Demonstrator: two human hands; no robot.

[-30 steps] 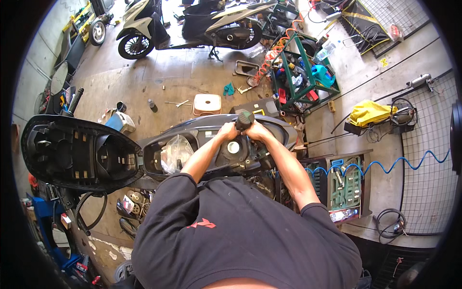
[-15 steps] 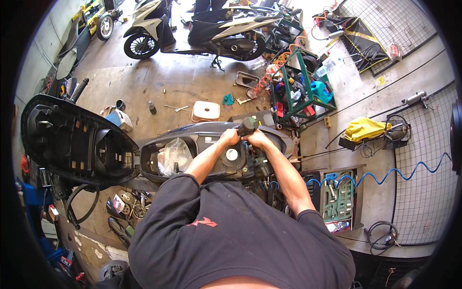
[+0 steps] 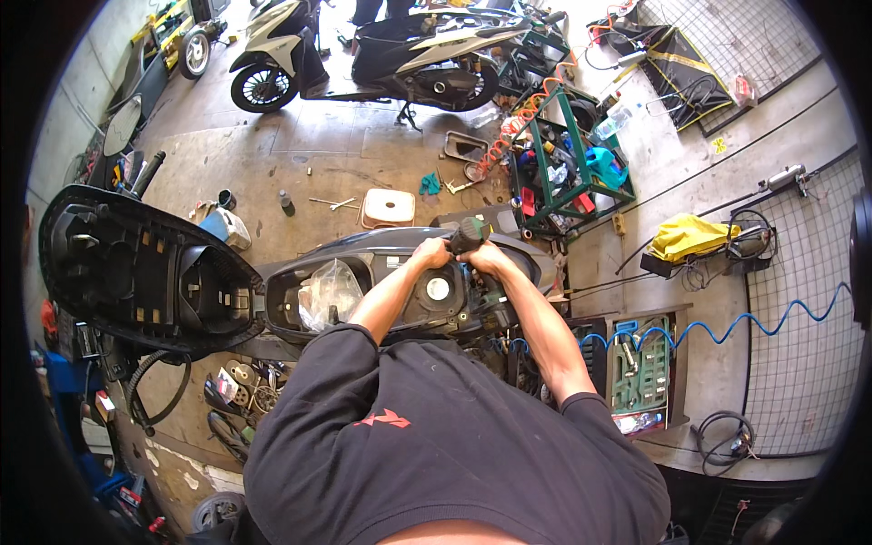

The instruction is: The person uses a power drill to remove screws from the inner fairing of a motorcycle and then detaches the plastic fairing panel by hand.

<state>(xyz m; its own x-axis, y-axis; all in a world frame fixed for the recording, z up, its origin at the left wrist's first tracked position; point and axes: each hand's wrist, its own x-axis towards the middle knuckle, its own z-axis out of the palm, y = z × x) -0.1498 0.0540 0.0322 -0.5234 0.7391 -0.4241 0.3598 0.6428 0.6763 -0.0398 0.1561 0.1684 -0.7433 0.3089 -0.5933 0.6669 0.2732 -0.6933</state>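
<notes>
Head view: bare left hand (image 3: 433, 252) and right hand (image 3: 487, 258) are curling fingers around a dark cylindrical power tool (image 3: 469, 234), probably steadying it over a grey plastic scooter body (image 3: 418, 304).

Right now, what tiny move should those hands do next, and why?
I'd perhaps steady the dark tool before shifting it. The left hand and right hand both seem closed on it, and it sits over the scooter, where bare parts lie close by and could get knocked.
</notes>
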